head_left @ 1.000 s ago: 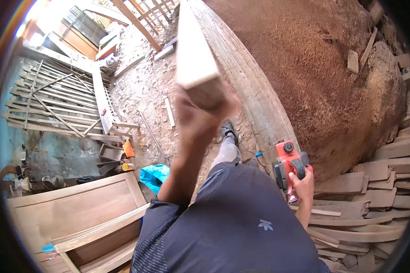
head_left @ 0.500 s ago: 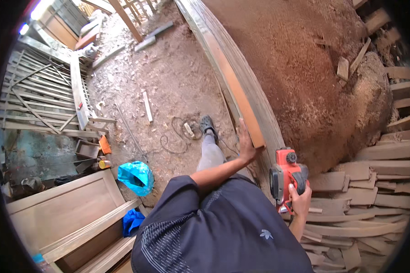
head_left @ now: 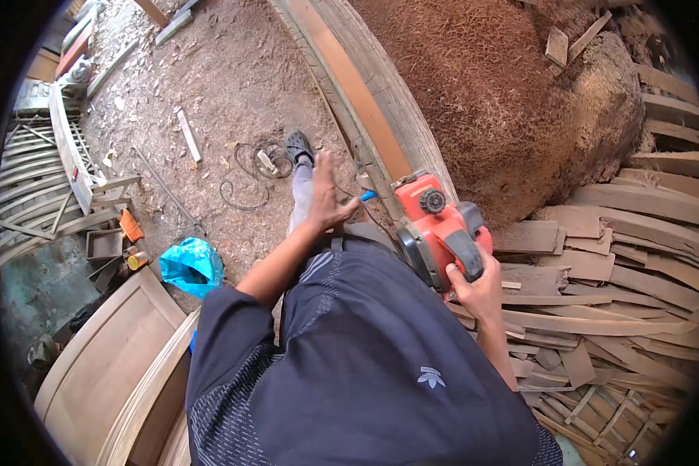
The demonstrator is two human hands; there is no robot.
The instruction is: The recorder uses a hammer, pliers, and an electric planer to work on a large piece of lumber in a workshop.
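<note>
My right hand (head_left: 478, 283) grips the rear handle of a red and black electric planer (head_left: 435, 221). The planer is at the near end of a long reddish-brown wood strip (head_left: 357, 85), which lies along a thick weathered beam (head_left: 419, 116). I cannot tell whether its base touches the wood. My left hand (head_left: 328, 198) is off the strip, to the left of the beam, with fingers stretched out and nothing held. Beside its thumb a small blue piece (head_left: 367, 196) shows, its kind unclear.
Wood shavings (head_left: 474, 93) are heaped right of the beam, and offcut boards (head_left: 598, 287) are piled nearer. On the floor to the left are a cable (head_left: 245, 175), a stick (head_left: 187, 134) and a blue plastic bag (head_left: 192, 268). A wooden panel (head_left: 113, 349) stands at lower left.
My left hand has come off the wood strip and moved left. The planer, still in my right hand, now sits closer to the strip's end and is turned. The whole view has shifted.
</note>
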